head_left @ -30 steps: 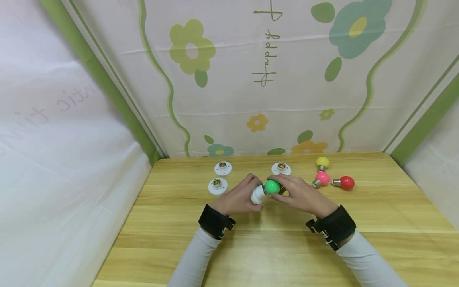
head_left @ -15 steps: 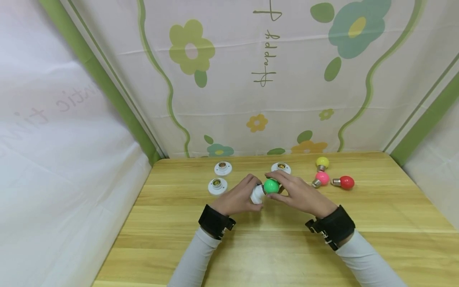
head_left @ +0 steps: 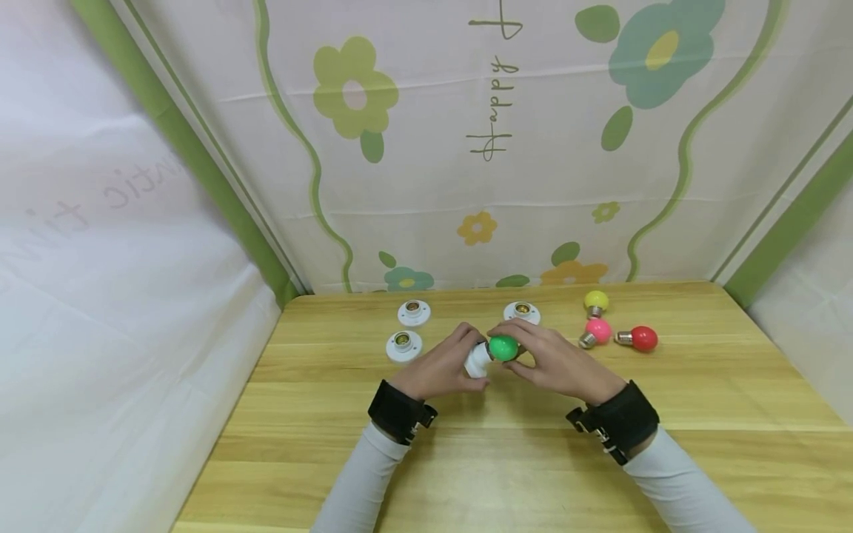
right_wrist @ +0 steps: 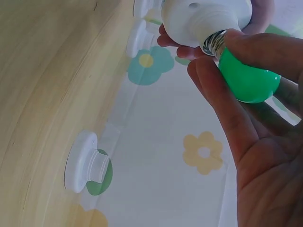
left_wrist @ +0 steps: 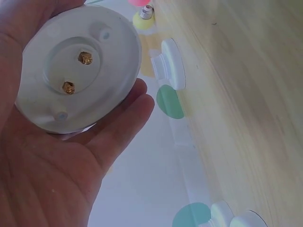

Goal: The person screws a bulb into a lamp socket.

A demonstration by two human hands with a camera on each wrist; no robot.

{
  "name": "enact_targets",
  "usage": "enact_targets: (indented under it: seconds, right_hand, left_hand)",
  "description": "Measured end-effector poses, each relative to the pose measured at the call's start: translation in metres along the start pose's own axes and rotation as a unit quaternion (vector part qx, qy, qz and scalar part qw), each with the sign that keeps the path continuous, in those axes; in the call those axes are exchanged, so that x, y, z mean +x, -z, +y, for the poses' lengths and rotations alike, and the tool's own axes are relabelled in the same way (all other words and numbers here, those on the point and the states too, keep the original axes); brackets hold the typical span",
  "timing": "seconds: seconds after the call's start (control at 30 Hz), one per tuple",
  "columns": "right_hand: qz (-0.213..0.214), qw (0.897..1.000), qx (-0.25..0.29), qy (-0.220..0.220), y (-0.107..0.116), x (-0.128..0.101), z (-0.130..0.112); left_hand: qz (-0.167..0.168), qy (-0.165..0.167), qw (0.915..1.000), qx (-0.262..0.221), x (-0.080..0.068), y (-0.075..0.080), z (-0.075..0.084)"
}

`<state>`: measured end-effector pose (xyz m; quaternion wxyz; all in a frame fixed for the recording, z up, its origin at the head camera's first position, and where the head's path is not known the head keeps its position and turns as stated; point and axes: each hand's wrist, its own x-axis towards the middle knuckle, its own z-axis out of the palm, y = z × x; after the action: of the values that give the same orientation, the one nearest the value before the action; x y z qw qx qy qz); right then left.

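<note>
My left hand (head_left: 443,364) grips a white round lamp socket (head_left: 477,360) by its base, above the table. In the left wrist view the flat back of the socket (left_wrist: 79,71) faces the camera, with two brass screws. A green light bulb (head_left: 503,348) sits between thumb and fingers of my right hand (head_left: 556,360). The right wrist view shows the green bulb's (right_wrist: 248,78) metal screw base partly inside the socket's mouth, some thread still visible. Thumb and fingertips of the right hand lie around the bulb close to the socket's collar.
Three more white lamp sockets stand on the wooden table (head_left: 506,474): two at left (head_left: 414,312) (head_left: 403,346) and one behind the right hand (head_left: 522,312). To the right lie a yellow bulb (head_left: 596,301), a pink bulb (head_left: 598,331) and a red bulb (head_left: 644,338). A flowered cloth (head_left: 413,178) hangs behind.
The right hand's fingers have shifted slightly around the green bulb, and the bulb has moved a little left toward the socket. The left hand with the socket has stayed nearly still.
</note>
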<state>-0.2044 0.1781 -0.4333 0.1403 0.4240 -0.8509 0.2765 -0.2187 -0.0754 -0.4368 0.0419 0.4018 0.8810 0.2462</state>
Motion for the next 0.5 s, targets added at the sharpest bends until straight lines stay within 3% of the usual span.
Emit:
enact_targets:
  seconds: [0.5]
  right_hand:
    - [-0.002,1.0,-0.014,-0.017,0.0019,-0.0018,-0.0014]
  left_hand:
    - [0.001,-0.013,0.9999,0.007,0.0007,-0.0005,-0.0003]
